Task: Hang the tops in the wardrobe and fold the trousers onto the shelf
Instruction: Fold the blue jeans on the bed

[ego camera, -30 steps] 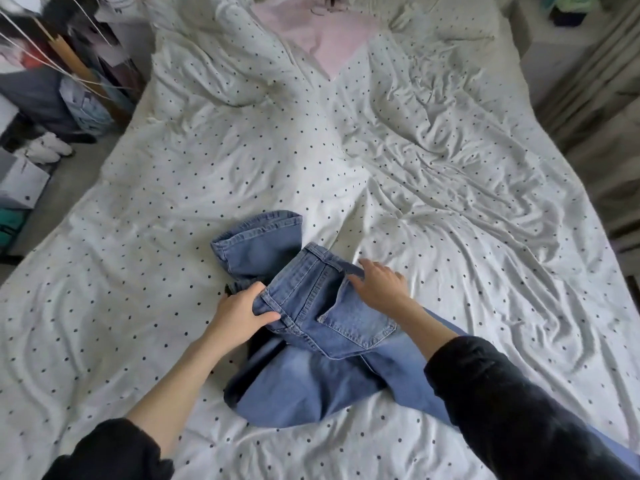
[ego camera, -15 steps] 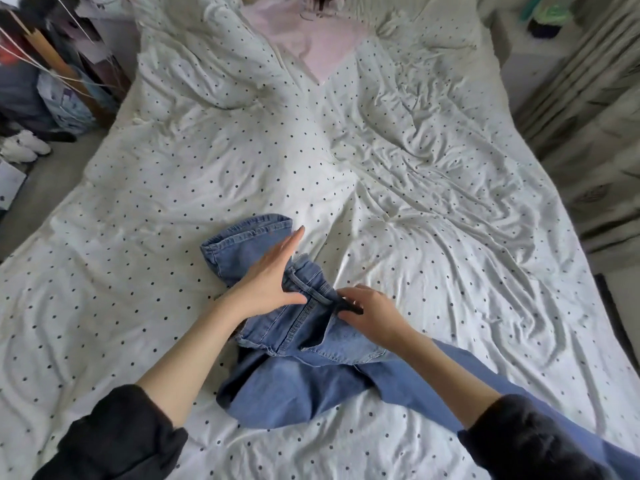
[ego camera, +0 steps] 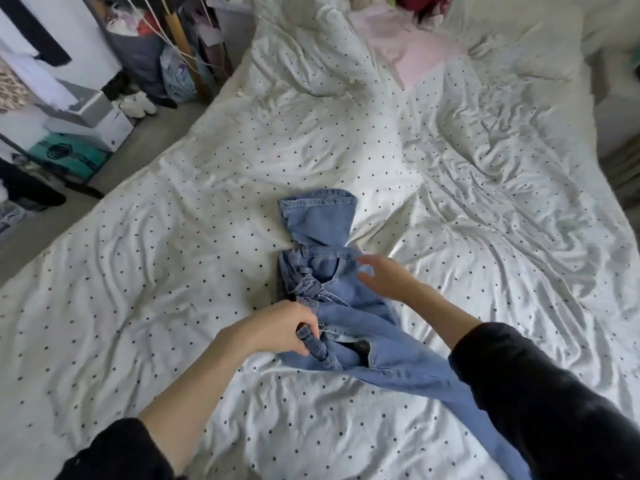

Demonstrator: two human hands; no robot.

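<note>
Blue jeans (ego camera: 349,299) lie crumpled in the middle of the bed, one leg cuff pointing away from me and another leg running down to the lower right under my right sleeve. My left hand (ego camera: 277,329) pinches the waistband at the near left side of the jeans. Just above the denim near the upper waistband, my right hand (ego camera: 384,277) hovers with its fingers spread and relaxed, holding nothing. A pale pink top (ego camera: 412,51) lies at the far end of the bed.
The bed carries a white duvet with black dots (ego camera: 173,271), rumpled on the right side. On the floor to the left stand boxes (ego camera: 86,123), bags (ego camera: 176,77), white shoes (ego camera: 136,103) and other clutter.
The view swung left. My left hand left the upper denim and took hold of the near waistband. My right hand let go of the waistband and lifted with open fingers.
</note>
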